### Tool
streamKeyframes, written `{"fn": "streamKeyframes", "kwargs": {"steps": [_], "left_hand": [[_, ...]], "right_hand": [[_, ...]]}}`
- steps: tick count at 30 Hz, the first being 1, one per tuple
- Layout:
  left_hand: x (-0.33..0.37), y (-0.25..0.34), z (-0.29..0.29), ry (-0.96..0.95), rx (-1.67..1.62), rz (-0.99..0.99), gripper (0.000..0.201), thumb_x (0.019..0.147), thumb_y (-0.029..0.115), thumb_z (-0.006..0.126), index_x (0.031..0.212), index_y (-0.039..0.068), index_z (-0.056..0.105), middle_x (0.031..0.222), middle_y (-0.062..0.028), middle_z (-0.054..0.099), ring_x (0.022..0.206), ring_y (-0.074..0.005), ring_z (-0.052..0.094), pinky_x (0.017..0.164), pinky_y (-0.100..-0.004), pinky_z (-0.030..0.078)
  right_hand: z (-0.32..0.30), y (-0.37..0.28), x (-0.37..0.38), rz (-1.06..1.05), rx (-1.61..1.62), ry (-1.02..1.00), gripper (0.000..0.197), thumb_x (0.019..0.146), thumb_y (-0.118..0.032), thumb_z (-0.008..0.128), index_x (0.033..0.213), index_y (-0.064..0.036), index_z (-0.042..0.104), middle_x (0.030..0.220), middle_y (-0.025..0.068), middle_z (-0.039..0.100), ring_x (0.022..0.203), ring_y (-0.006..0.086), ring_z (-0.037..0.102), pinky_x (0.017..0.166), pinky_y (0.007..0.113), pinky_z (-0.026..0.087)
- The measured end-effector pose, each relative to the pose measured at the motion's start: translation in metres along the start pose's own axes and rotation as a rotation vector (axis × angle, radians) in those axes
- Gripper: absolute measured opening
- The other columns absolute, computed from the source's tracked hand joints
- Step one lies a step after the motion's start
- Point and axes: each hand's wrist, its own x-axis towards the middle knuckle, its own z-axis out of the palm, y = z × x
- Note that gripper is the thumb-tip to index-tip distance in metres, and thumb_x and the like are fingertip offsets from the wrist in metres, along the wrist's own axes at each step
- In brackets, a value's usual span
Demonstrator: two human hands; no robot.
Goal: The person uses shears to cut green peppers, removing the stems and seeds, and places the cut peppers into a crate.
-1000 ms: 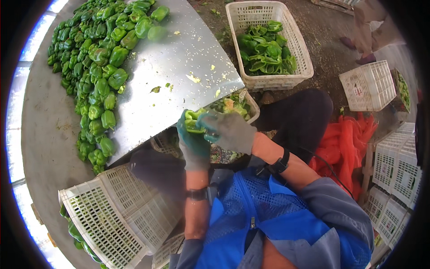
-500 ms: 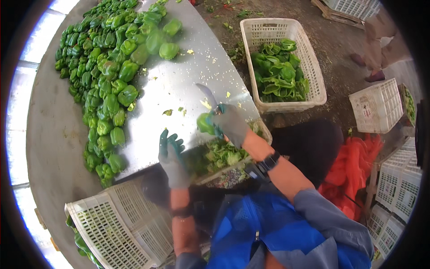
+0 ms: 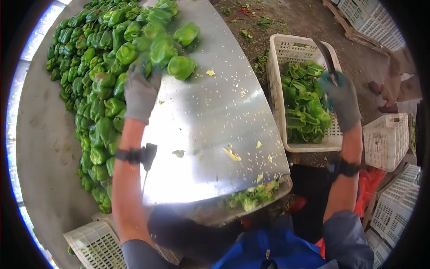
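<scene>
A heap of green bell peppers (image 3: 104, 130) covers the left side of a metal table (image 3: 210, 116). My left hand (image 3: 141, 92), in a grey and green glove, reaches onto the heap's right edge. Its fingers are blurred among the peppers, so whether they grip one cannot be told. On the right, my gloved right hand (image 3: 342, 101) is closed around a knife (image 3: 326, 57), the curved blade pointing up and away. That hand is over the right side of a white plastic crate (image 3: 278, 96) holding cut green pepper pieces (image 3: 304, 105).
Seeds and scraps (image 3: 232, 154) dot the metal surface. Below its near edge sits a tray (image 3: 286, 186) of pepper trimmings. More white crates stand at right (image 3: 386, 141) and lower left (image 3: 96, 246). A person's legs (image 3: 398, 85) show at far right.
My left hand has gone from the table's near edge up to the pepper heap. My right hand, with the knife, has moved right over the crate; the pepper it held is out of it.
</scene>
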Motion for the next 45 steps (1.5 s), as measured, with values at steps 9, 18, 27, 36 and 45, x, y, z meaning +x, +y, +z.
{"fn": "streamKeyframes", "kwargs": {"steps": [9,18,27,36,45], "left_hand": [[0.142,-0.126,0.026,0.104,0.280,-0.240,0.079,0.103,0.061,0.067,0.159,0.007,0.059,0.155,-0.0296,0.064,0.143,-0.0479,0.061,0.121,-0.0510,0.048],[0.216,-0.191,0.053,-0.444,0.720,0.031,0.068,0.105,0.059,0.068,0.150,0.008,0.066,0.131,-0.0344,0.073,0.112,-0.0494,0.075,0.103,-0.0533,0.059],[0.228,-0.151,0.052,-0.688,0.172,-0.056,0.067,0.098,0.053,0.081,0.130,-0.006,0.074,0.110,-0.0212,0.082,0.097,-0.0278,0.080,0.089,-0.0403,0.061],[0.137,-0.169,0.072,-0.562,-0.575,-0.293,0.075,0.103,0.027,0.086,0.164,0.001,0.052,0.137,-0.0083,0.076,0.120,-0.0145,0.070,0.107,-0.0309,0.057],[0.052,-0.100,0.033,-0.465,-0.229,-0.220,0.096,0.087,0.061,0.088,0.162,0.011,0.055,0.130,-0.0275,0.078,0.126,-0.0441,0.073,0.111,-0.0483,0.056]], "right_hand": [[0.205,-0.118,0.185,-0.272,0.456,-0.272,0.042,0.096,-0.043,0.086,0.092,-0.0041,0.071,0.074,0.0023,0.060,0.056,0.0115,0.054,0.049,0.034,0.043],[0.330,-0.154,0.293,-0.387,0.556,-0.446,0.057,0.095,-0.057,0.084,0.093,-0.0019,0.072,0.073,0.0065,0.062,0.052,0.0162,0.058,0.046,0.036,0.044],[0.367,-0.188,0.325,-0.603,0.518,-0.595,0.053,0.085,-0.047,0.099,0.104,-0.0027,0.077,0.083,-0.0006,0.066,0.072,0.0117,0.066,0.059,0.032,0.048],[0.399,-0.215,0.269,-0.656,0.488,-0.643,0.062,0.083,-0.037,0.100,0.131,-0.0042,0.079,0.107,0.0061,0.083,0.090,0.0181,0.076,0.086,0.035,0.063],[0.375,-0.201,0.179,-0.537,0.801,-0.577,0.057,0.088,-0.014,0.094,0.139,0.0010,0.073,0.114,0.0074,0.083,0.099,0.0118,0.075,0.091,0.031,0.063]]}}
